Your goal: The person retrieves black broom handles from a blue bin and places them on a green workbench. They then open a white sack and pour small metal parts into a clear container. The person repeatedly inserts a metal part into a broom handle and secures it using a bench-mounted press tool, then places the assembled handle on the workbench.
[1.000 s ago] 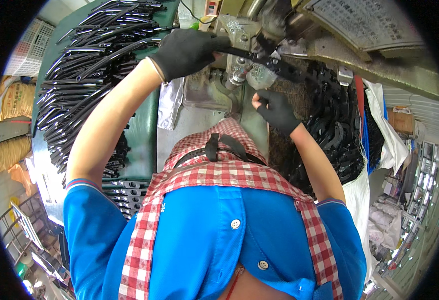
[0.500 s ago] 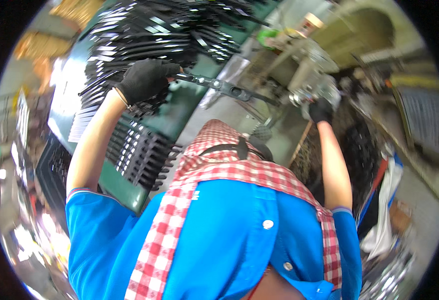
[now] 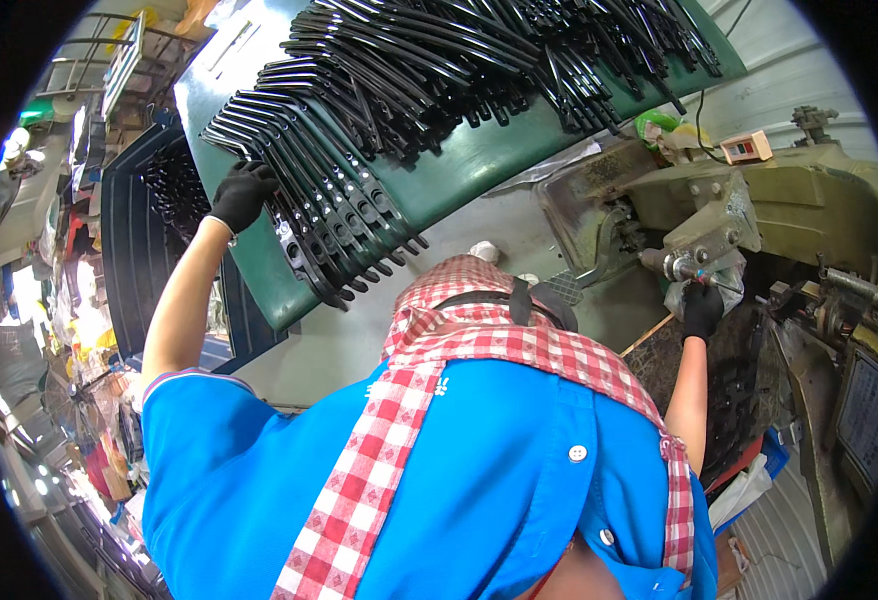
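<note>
My left hand (image 3: 244, 194), in a black glove, is closed at the left end of a neat row of black metal bars (image 3: 344, 205) on the green table (image 3: 469, 185). Its fingers wrap the upper part of the outermost bar (image 3: 304, 262), whose flat, holed end points toward me. My right hand (image 3: 702, 310), also black-gloved, is closed beside a metal cylinder (image 3: 681, 268) on the machine (image 3: 714, 225). Clear plastic (image 3: 727, 280) lies around it, and what its fingers grip is hidden.
A large heap of black bars (image 3: 429, 60) covers the far side of the table. Left of the table stands a dark crate (image 3: 134, 240) with black parts inside. A small box with a red switch (image 3: 747, 148) sits on the machine, and a framed plate (image 3: 867, 410) is at right.
The bar in my left hand has come from mid-air over to the row on the table. My view has turned, and the right hand stays by the machine.
</note>
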A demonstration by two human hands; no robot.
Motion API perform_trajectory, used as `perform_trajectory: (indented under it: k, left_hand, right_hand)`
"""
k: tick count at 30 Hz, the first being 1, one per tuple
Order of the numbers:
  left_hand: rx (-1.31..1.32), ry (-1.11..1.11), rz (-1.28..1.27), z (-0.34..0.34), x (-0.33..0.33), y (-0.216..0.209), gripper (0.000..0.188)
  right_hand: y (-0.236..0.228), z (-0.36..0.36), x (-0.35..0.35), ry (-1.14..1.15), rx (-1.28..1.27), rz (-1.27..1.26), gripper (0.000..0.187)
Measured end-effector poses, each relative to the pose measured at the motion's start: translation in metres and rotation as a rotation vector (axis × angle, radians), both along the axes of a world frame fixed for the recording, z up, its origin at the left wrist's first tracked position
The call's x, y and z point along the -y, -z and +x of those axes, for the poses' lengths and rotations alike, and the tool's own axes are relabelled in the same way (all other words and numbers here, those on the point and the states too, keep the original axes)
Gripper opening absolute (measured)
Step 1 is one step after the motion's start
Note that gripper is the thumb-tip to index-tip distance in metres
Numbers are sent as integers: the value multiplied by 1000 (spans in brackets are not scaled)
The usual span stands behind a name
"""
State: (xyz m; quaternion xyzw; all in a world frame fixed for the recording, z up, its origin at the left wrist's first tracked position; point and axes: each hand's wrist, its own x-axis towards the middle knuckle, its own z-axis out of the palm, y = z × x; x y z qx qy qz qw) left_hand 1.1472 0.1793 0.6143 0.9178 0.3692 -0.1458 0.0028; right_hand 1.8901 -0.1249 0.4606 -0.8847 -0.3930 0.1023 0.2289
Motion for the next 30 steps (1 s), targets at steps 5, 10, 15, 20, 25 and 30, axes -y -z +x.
perform_trajectory:
  k: [5,10,15,20,25,30]
  left_hand:
    - [485,-517,-77,-34,25,67,19]
    - [504,-547,76,-28,6,76,20]
    - [618,-381,231,47,-19,55,19]
    - [776,-155,101,135,-46,18,19]
    - [766,95,169,177,-71,10,20]
    - [823,176,148,216,-72,4,14]
  right_hand:
    - [-8,-6,-5,5,-50,83,33]
    - [-4,7,3,51,-91,350,27]
    - [-75,-29,-6,212,-793,712,18]
    - [-151,-82,-15,313,-959,837,11]
    - [-201,-124,-36,151,-607,695,23]
    - [-209,-130,-40,150,-537,732,20]
